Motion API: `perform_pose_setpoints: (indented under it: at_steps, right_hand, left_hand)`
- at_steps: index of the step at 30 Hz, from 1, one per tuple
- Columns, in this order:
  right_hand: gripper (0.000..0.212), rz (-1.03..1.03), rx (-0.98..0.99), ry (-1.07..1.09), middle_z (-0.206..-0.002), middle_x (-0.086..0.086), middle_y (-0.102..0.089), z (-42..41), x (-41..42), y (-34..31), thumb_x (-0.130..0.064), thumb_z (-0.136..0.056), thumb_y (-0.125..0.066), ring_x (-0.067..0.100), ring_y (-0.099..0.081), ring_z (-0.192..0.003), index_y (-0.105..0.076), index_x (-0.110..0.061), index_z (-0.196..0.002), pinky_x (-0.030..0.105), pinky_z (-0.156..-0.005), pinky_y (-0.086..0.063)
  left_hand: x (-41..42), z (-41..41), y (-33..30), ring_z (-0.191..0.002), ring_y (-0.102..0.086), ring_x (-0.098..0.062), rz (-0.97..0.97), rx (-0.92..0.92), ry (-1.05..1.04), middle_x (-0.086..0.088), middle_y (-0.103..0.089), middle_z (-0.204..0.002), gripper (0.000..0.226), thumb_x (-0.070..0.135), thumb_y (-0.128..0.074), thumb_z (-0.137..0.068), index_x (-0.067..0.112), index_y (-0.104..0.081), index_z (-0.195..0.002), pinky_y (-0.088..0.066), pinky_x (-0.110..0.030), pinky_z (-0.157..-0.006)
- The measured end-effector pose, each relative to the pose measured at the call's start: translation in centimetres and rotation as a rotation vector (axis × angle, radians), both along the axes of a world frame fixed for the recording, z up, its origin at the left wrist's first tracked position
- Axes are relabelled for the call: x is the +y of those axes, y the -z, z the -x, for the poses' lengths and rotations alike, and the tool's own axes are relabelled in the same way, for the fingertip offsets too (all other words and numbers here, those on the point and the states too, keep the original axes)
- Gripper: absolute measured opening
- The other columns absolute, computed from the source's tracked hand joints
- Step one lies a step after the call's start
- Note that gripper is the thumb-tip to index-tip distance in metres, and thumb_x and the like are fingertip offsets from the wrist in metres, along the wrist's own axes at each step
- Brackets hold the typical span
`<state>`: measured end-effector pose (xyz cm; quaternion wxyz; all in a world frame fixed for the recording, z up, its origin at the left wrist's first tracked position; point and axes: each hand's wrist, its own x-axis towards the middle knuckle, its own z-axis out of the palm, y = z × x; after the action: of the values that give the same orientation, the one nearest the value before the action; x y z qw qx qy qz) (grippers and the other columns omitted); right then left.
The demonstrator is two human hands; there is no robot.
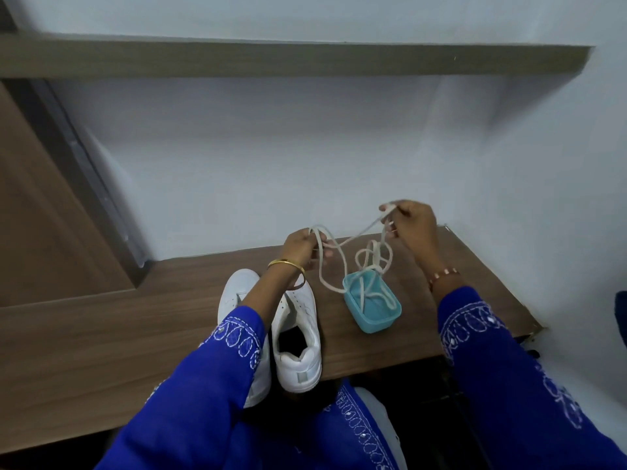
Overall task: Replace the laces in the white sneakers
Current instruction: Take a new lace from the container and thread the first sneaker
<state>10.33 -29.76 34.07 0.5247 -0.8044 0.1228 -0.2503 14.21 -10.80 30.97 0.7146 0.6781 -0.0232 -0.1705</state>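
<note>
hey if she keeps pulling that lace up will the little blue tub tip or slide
Probably it could. The blue tub looks small and light, likely plastic. The white lace, gripped by the left hand and right hand, hangs limp, so snagged loops may drag it across the wooden desk.

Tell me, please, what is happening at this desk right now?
A person holds a white lace up between both hands: the left hand grips one part, the right hand pinches another. The rest trails into a small blue container on the wooden desk. Two white sneakers stand beside it; the nearer one shows no lace.
</note>
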Motion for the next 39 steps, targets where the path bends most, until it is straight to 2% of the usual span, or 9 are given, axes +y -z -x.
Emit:
perform_pose_setpoints:
  at_steps: [7,10,12,15,19,24,27,32,39]
  right_hand:
    - [0.020,0.096,-0.023,-0.013,-0.065,0.000,-0.060,-0.4,-0.3,-2.8,-0.013,-0.093,-0.049,0.002,-0.048,-0.039,-0.069,-0.015,-0.093,0.016,-0.039,-0.042]
    - [0.021,0.224,0.148,-0.096,-0.057,-0.004,-0.060,-0.1,-0.2,-1.4,-0.007,-0.093,-0.049,0.004,-0.050,-0.037,-0.070,-0.006,-0.095,0.015,-0.039,-0.044]
    - [0.021,0.124,0.100,-0.062,-0.055,-0.002,-0.059,0.3,0.3,-0.8,-0.005,-0.093,-0.047,0.005,-0.049,-0.037,-0.068,0.000,-0.093,0.018,-0.040,-0.044]
    - [0.023,0.041,-0.109,0.072,-0.061,0.000,-0.059,0.6,1.0,-3.0,-0.009,-0.094,-0.043,0.004,-0.050,-0.045,-0.066,-0.010,-0.088,0.016,-0.045,-0.043]
    - [0.026,-0.099,-0.034,-0.186,-0.060,0.009,-0.058,0.4,2.9,-4.6,-0.015,-0.097,-0.041,0.008,-0.046,-0.038,-0.063,-0.008,-0.085,0.019,-0.040,-0.040]
    - [0.026,-0.172,-0.015,-0.159,-0.063,0.010,-0.059,0.3,3.3,-4.6,-0.012,-0.096,-0.042,0.009,-0.052,-0.039,-0.065,-0.001,-0.090,0.019,-0.044,-0.047]
    - [0.023,-0.158,0.019,-0.131,-0.062,0.010,-0.059,0.3,3.0,-3.8,-0.006,-0.094,-0.044,0.008,-0.055,-0.041,-0.066,-0.001,-0.092,0.020,-0.049,-0.052]
    - [0.017,-0.183,0.009,-0.037,-0.067,0.006,-0.061,0.8,1.5,-2.7,-0.002,-0.089,-0.052,0.003,-0.056,-0.043,-0.067,-0.002,-0.097,0.016,-0.053,-0.053]
    - [0.020,-0.148,0.447,-0.258,-0.075,0.003,-0.059,3.2,2.4,2.6,0.000,-0.090,-0.052,0.010,-0.051,-0.054,-0.059,0.000,-0.109,0.015,-0.046,-0.045]
  left_hand:
    - [-1.1,0.7,0.2,-0.065,-0.060,-0.017,-0.030,-0.005,0.046,-0.007,-0.062,-0.074,0.027,0.007,-0.044,-0.095,0.012,-0.058,-0.073,-0.050,-0.026,-0.057]
    - [-1.3,0.8,0.2,-0.067,-0.059,-0.018,-0.069,-0.037,0.055,-0.004,-0.064,-0.072,0.030,0.009,-0.042,-0.095,0.015,-0.059,-0.070,-0.046,-0.027,-0.062]
    - [-1.4,0.9,0.3,-0.069,-0.058,-0.021,-0.080,-0.043,0.063,-0.001,-0.064,-0.065,0.031,0.011,-0.043,-0.094,0.016,-0.060,-0.069,-0.044,-0.027,-0.064]
    - [-1.6,0.9,0.1,-0.077,-0.058,-0.024,-0.057,-0.059,0.078,-0.004,-0.064,-0.073,0.030,0.012,-0.041,-0.096,0.016,-0.059,-0.073,-0.044,-0.032,-0.072]
    - [-2.7,1.0,-0.6,-0.086,-0.055,-0.026,-0.068,-0.102,0.079,-0.009,-0.062,-0.092,0.027,0.016,-0.034,-0.098,0.019,-0.053,-0.080,-0.042,-0.036,-0.075]
    - [-4.5,1.9,-1.3,-0.090,-0.060,-0.025,0.040,-0.082,0.146,-0.011,-0.067,-0.094,0.016,0.017,-0.032,-0.099,0.018,-0.048,-0.101,-0.044,-0.032,-0.075]
    - [-5.0,2.1,-1.3,-0.086,-0.062,-0.023,0.066,-0.065,0.218,-0.004,-0.069,-0.076,0.024,0.017,-0.032,-0.099,0.015,-0.053,-0.110,-0.045,-0.027,-0.069]
    - [-4.8,2.1,-1.3,-0.060,-0.062,-0.014,-0.011,-0.038,0.153,0.002,-0.060,-0.048,0.032,0.011,-0.036,-0.097,0.014,-0.058,-0.074,-0.044,-0.028,-0.065]
    - [-3.4,0.7,-3.3,-0.045,-0.058,-0.015,0.469,0.157,-0.005,-0.002,-0.047,-0.050,0.029,0.011,-0.031,-0.099,0.008,-0.048,-0.076,-0.046,-0.034,-0.065]
